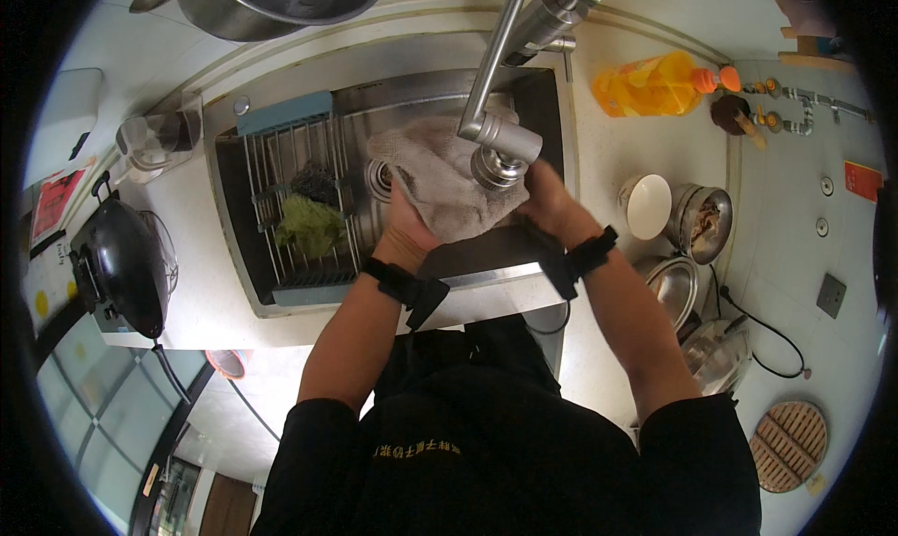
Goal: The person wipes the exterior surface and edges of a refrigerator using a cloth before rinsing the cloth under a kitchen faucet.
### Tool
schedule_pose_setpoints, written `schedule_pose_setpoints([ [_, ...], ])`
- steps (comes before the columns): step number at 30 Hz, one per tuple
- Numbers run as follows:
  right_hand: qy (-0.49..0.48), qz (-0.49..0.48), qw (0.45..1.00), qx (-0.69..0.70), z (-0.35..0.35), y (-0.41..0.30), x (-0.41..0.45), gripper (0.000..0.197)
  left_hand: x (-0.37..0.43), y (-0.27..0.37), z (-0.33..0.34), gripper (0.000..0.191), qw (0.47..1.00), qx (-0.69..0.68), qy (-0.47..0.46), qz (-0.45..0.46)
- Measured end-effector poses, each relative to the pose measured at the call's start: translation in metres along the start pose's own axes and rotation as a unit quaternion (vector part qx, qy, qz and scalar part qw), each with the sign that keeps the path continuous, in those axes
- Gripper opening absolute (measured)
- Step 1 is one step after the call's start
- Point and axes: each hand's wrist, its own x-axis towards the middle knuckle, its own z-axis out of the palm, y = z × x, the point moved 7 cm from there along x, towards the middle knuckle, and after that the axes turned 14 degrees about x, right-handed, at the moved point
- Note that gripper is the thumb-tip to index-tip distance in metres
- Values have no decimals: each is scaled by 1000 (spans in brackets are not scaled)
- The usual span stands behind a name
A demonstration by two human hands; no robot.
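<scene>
A beige-grey cloth [449, 192] is spread between my two hands over the stainless steel sink [505, 252]. My left hand [414, 220] holds its near left edge, with the fingers hidden beneath the fabric. On the other side, my right hand [551, 199] grips the cloth's right edge, partly behind the faucet head. The metal faucet [505, 146] hangs over the cloth and hides part of it. Left of the cloth, the drain [379, 179] shows in the sink floor. Whether water is running cannot be seen.
A wire rack [284, 111] spans the sink's left side, holding a green scrub cloth [312, 227] and a steel-wool scourer [314, 184]. A yellow detergent bottle [649, 85], a white bowl [648, 206] and metal bowls [701, 224] stand right. A black wok [130, 269] is far left.
</scene>
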Motion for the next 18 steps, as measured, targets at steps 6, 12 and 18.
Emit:
schedule_pose_setpoints([
  [6,-126,99,930,330,37,17,-17,39,2,-5,11,77,1000,6,-19,-10],
  [12,-21,-1,981,194,2,-1,-15,26,-4,7,13,68,995,84,53,4],
  [18,-45,-47,967,245,4,-16,-29,34,-5,8,-7,47,993,91,74,28],
])
